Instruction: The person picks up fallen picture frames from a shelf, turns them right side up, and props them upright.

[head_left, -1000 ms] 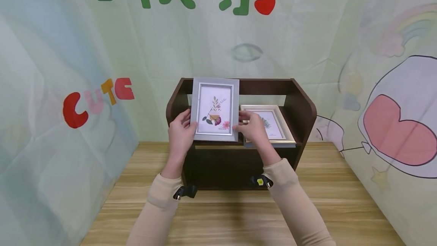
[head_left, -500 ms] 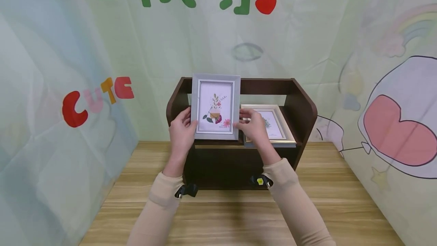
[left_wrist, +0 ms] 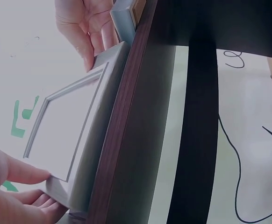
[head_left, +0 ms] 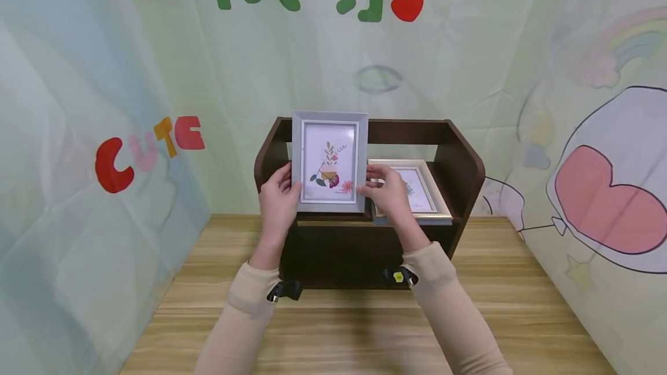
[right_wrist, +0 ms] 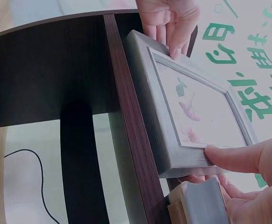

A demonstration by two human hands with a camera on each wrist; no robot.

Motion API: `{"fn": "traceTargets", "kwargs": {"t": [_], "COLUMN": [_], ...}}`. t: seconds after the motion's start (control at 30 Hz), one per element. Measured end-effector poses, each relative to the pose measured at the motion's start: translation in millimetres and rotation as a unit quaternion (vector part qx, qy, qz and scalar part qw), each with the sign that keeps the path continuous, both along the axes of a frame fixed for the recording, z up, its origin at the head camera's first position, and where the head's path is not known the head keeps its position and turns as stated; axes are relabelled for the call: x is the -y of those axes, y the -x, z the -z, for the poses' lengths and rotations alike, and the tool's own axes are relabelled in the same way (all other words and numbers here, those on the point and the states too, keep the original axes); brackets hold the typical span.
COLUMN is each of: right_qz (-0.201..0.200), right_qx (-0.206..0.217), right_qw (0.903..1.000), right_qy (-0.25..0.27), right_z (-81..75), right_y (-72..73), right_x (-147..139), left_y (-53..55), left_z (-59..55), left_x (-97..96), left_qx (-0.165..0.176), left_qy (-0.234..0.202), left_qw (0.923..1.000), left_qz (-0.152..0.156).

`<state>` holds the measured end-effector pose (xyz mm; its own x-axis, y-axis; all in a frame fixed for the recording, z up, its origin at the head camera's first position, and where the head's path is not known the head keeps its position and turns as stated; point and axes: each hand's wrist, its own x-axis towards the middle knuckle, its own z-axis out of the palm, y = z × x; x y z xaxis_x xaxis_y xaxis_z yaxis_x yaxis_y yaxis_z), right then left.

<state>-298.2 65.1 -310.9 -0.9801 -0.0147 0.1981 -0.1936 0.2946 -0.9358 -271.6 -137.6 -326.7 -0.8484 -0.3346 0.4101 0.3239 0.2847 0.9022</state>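
A grey picture frame (head_left: 328, 158) with a flower print stands nearly upright on the upper board of a dark brown shelf (head_left: 461, 172), at its left half. My left hand (head_left: 278, 202) pinches the frame's left side low down, thumb on the front and fingers behind. On the other side, my right hand (head_left: 389, 194) holds the frame's lower right the same way. In the right wrist view the right thumb (right_wrist: 239, 157) presses on the front border. A second picture frame (head_left: 423, 194), with a pale gold border and a plant print, lies on the board to the right, partly behind my right hand.
The shelf stands on a wood-grain table (head_left: 344, 334), with a lower bay below the upper board. Its side panels rise left and right of the frames. A printed cloth backdrop (head_left: 469, 57) closes in the back and both sides.
The grey picture frame has tipped a little more upright, its top edge now slightly higher. Both hands keep their hold and barely shift. The second frame stays where it was.
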Motion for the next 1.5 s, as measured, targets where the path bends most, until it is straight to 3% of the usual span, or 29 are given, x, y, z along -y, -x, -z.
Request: {"fn": "traceTargets", "kwargs": {"t": [0.77,1.5], "right_qz": [0.004,0.010], "right_qx": [-0.013,-0.038], "right_qw": [0.9990,0.9965], "right_qy": [0.044,0.074], "right_z": [3.2,6.4], "right_y": [-0.7,-0.3], "right_x": [0.6,3.3], "left_y": [0.8,-0.8], "left_z": [2.1,4.3], "left_x": [0.0,1.7], "left_qx": [-0.023,-0.021], "left_qy": [-0.005,0.004], "left_qw": [0.9997,0.9995], "left_qz": [0.007,0.024]}}
